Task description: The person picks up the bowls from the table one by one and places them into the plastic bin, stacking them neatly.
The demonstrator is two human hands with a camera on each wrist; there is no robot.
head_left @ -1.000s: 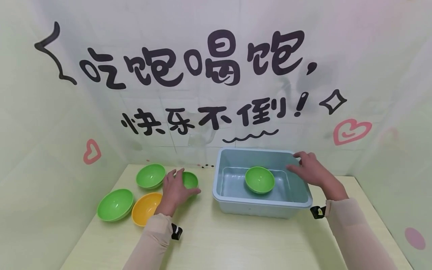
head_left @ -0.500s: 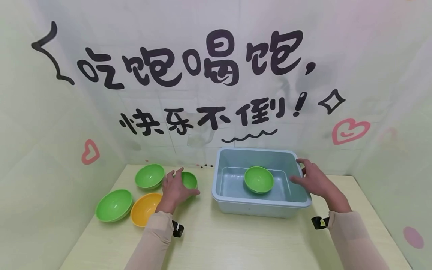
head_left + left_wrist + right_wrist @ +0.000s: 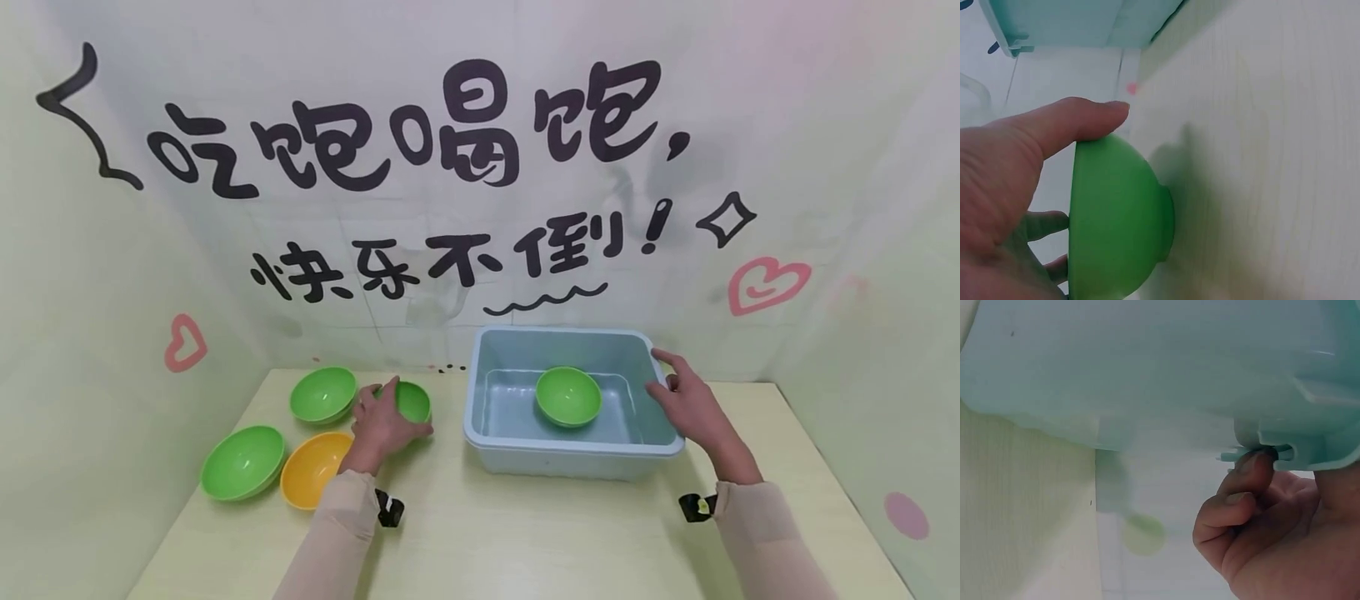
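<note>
My left hand grips a small green bowl standing on the pale wooden table. In the left wrist view the thumb lies over the bowl's rim and fingers curl round its other side. A light blue plastic tub stands to the right with another green bowl inside. My right hand holds the tub's right rim. In the right wrist view its fingers curl up under the lip of the tub.
Left of my left hand lie a green bowl, a larger green bowl and a yellow bowl. Walls with painted lettering close in the table at the back and both sides.
My right hand slid from the tub's far right corner toward me along the right rim. The left hand stayed on the small green bowl.
</note>
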